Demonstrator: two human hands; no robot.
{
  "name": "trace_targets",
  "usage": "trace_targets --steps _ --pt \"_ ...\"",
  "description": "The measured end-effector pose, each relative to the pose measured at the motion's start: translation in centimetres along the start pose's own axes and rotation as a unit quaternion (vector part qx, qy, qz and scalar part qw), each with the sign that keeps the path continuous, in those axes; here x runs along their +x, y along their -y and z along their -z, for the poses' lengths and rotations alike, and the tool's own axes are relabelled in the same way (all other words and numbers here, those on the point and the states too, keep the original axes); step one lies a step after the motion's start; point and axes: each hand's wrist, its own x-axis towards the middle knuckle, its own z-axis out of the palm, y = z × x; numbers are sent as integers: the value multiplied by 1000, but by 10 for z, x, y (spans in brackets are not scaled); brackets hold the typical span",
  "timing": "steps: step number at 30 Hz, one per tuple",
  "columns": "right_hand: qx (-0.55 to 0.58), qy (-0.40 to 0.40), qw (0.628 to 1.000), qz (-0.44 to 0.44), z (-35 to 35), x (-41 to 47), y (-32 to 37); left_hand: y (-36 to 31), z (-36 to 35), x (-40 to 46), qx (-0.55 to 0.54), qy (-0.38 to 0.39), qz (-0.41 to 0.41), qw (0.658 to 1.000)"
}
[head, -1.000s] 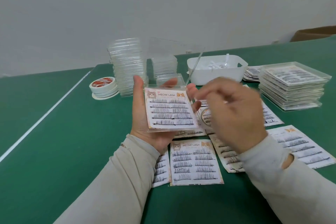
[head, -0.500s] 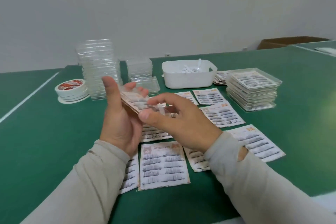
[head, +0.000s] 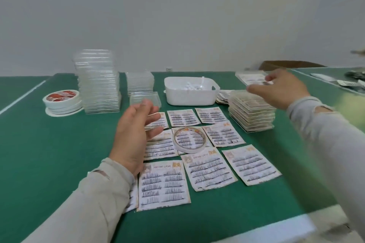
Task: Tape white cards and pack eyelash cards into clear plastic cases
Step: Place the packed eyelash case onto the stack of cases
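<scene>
Holding filled case [head: 253, 78], seemingly pinched, right hand [head: 280, 89]; left hand [head: 136, 134] fingers spread, empty.

Packing workroom: stacked clear cases [head: 98, 83]

Green table [head: 59, 154], white tub [head: 189, 96], red-topped tape rolls [head: 62, 98], black-striped lash cards [head: 209, 171].

Right hand [head: 280, 89] holds filled clear case [head: 251, 78] above stack of packed cases [head: 251, 113]. Left hand [head: 136, 134] open, fingers relaxed, raised over eyelash cards [head: 209, 169] spread on green table [head: 59, 154]. Tape ring [head: 190, 140] lies on one card. White bin [head: 190, 93] behind; empty case stack [head: 98, 83], tape rolls [head: 62, 100] at left.
</scene>
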Motion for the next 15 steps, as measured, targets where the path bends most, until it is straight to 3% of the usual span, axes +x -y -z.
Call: trace_targets --steps 7,15 --pt "-96 38 994 -22 -21 14 -7 3 5 4 13 -28 -4 1000" --pt "-110 58 992 -18 -20 2 -10 -2 2 3 -6 -42 -2 999"
